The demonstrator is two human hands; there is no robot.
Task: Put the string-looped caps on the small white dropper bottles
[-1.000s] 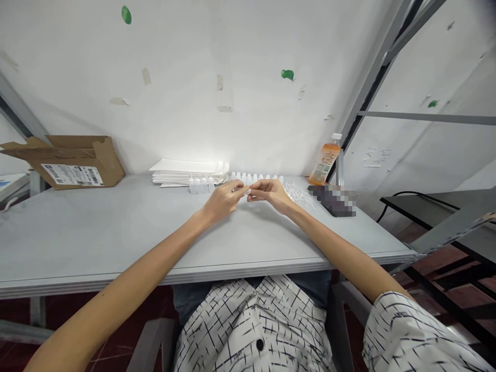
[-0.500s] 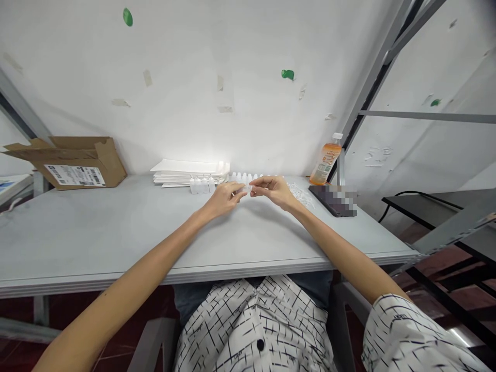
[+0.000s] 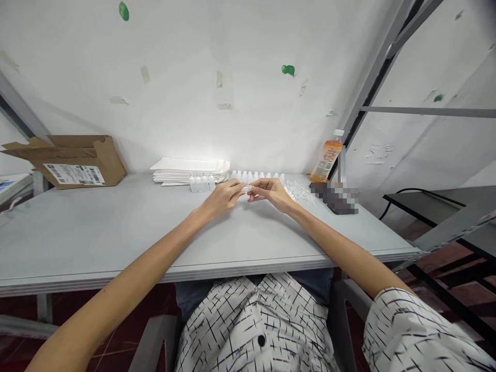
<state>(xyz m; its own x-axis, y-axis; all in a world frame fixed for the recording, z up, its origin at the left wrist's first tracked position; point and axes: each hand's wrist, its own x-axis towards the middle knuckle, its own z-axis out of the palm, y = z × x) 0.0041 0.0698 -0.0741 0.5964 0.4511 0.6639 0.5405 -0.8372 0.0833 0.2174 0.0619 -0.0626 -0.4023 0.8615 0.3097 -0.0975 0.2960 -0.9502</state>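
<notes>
Over the back middle of the table, my left hand [image 3: 223, 197] and my right hand [image 3: 272, 193] meet fingertip to fingertip. Both are closed in a pinch on one small white plastic piece [image 3: 247, 189], mostly covered by the fingers, so its exact kind does not show. Behind the hands runs a row of white tapered plastic pieces [image 3: 258, 177]. Left of my left hand stand several small white bottles [image 3: 201, 184] with narrow tips. A loose heap of thin white bits [image 3: 298, 192] lies to the right of my right hand.
A stack of flat white cartons [image 3: 188, 168] lies against the wall. An opened cardboard box [image 3: 81, 163] stands at the back left. At the back right are an orange drink bottle [image 3: 327, 156] and a dark, partly blurred phone-like slab [image 3: 336, 199]. The grey table [image 3: 127, 227] has a straight front edge.
My hands have come closer together, and the small white piece now spans both sets of fingertips. More of the row behind shows. The view has shifted slightly.
</notes>
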